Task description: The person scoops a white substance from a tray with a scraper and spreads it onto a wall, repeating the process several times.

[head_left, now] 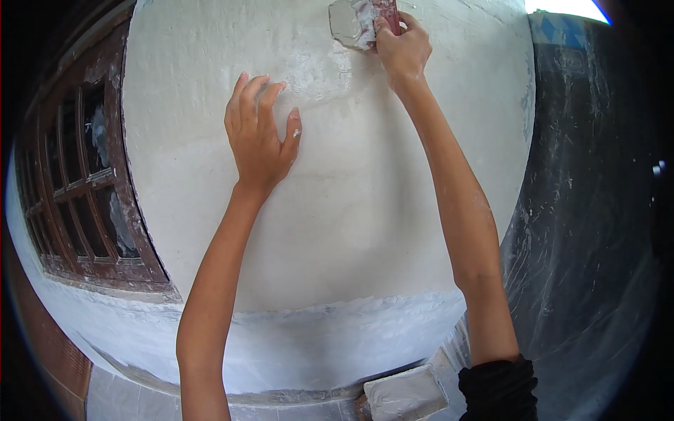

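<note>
My right hand (405,48) is raised to the upper part of the wall, its fingers wrapped round the red handle of a putty knife (351,24). White filler is smeared over the knife's handle end, and its blade lies against the wall. Lower and to the left, my left hand (258,137) is open in front of the wall with its fingers spread and slightly curled. A spot of white filler sticks to its thumb. Between the hands, the off-white wall (344,182) has a wet, shiny patch of filler.
A brown wooden window frame (116,210) with paint smears stands at left. Along the wall's foot runs a bluish-white band (330,344). A filler-coated slab or tray (407,394) sits below on grey tiles. Dark plastic sheeting (583,231) hangs at right.
</note>
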`<control>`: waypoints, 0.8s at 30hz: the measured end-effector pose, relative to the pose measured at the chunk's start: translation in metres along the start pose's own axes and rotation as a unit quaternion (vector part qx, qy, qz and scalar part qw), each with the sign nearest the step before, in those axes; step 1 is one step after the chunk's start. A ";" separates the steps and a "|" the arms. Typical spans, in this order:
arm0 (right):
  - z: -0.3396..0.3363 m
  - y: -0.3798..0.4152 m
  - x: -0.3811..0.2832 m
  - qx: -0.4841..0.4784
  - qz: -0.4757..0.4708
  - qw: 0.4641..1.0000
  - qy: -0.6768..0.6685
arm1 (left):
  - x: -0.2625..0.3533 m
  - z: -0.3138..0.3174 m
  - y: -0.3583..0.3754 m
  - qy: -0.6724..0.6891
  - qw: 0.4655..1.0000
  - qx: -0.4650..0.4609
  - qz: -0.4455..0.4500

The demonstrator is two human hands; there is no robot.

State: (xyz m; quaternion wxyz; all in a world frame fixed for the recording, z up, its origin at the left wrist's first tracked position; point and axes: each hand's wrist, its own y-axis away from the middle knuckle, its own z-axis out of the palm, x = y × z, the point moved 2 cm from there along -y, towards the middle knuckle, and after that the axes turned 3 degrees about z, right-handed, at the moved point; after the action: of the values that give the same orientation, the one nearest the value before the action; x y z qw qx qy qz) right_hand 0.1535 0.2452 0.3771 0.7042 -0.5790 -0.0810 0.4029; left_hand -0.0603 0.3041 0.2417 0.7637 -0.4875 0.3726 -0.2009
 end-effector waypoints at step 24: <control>-0.012 0.009 -0.005 0.074 -0.013 0.997 -0.017 | -0.010 0.003 0.000 -0.022 0.997 0.059 -0.043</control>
State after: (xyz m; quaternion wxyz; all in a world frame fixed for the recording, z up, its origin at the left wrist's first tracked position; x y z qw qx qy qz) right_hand 0.1528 0.2335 0.3668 0.7487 -0.5171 -0.0705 0.4088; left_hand -0.0645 0.3122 0.2458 0.7898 -0.4614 0.3216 -0.2445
